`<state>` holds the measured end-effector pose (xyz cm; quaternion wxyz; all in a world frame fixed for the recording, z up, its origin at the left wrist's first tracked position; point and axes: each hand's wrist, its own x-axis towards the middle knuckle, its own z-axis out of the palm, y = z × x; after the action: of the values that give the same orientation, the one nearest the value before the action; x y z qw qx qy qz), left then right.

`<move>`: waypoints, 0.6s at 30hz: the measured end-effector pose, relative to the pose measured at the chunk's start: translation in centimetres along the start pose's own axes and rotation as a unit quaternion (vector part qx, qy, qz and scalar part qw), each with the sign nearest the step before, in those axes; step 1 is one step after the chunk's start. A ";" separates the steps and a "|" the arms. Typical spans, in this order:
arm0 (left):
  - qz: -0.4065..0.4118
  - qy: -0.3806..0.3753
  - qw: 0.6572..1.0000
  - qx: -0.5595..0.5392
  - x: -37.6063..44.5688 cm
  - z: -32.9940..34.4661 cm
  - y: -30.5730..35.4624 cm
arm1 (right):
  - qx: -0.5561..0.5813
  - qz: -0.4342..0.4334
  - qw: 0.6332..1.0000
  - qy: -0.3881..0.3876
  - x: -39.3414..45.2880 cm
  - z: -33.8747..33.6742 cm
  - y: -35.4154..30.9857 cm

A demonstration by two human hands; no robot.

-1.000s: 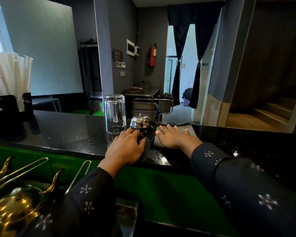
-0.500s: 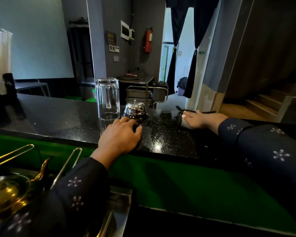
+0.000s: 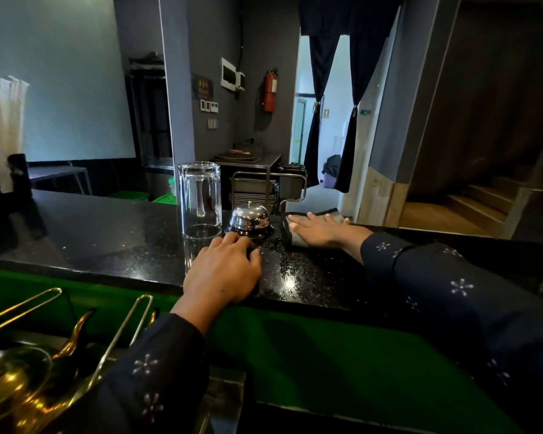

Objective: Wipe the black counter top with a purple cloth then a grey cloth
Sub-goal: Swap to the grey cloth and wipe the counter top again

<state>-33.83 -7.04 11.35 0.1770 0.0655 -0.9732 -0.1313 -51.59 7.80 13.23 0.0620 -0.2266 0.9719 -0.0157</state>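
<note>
- Counter scene, head view: right hand (image 3: 318,228) lies flat, fingers spread wide, palm pressing a grey cloth (image 3: 334,216) onto the black counter (image 3: 107,239), centre-right of frame near the counter's far edge.
- Cloth shows only at its far & near edges around the hand; a dark band runs along its left edge. Can't tell its full outline.
- Left hand (image 3: 221,274) rests palm-down w/ fingers curled at centre frame, near the counter's front edge; fingertips sit against the base of a chrome call bell (image 3: 249,218). Holds nothing, as far as can be seen.
- Upturned clear glass mug (image 3: 200,200) stands just left of the bell.
- Key relation: cloth is under the right hand, so that hand does the work. Its long axis appears to run left-right along the counter; bell & mug sit just left of it, blocking a leftward sweep.
- Judgement: grey-cloth pass underway. Open counter lies right of the cloth & toward the front edge; bell prob. needs shifting by the left hand to wipe beneath.
- No purple cloth in view.
</note>
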 end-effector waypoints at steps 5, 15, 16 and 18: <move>0.007 0.000 1.000 -0.006 -0.5 -0.1 -0.2 | 0.029 0.078 0.996 0.036 -0.3 0.1 3.3; -0.015 0.013 1.000 -0.008 -0.1 -0.1 0.0 | 0.016 0.086 0.996 0.035 -3.9 0.6 0.1; -0.015 0.012 1.000 -0.010 -0.2 -0.1 0.0 | 0.023 0.078 0.996 0.034 -4.8 1.0 -0.7; -0.018 0.010 1.000 -0.017 -0.1 -0.2 0.0 | 0.033 0.070 0.996 0.041 -7.1 1.5 -2.3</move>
<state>-33.64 -7.02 11.47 0.1852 0.0811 -0.9677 -0.1506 -44.06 8.93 12.68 0.0310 -0.1553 0.9860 -0.0529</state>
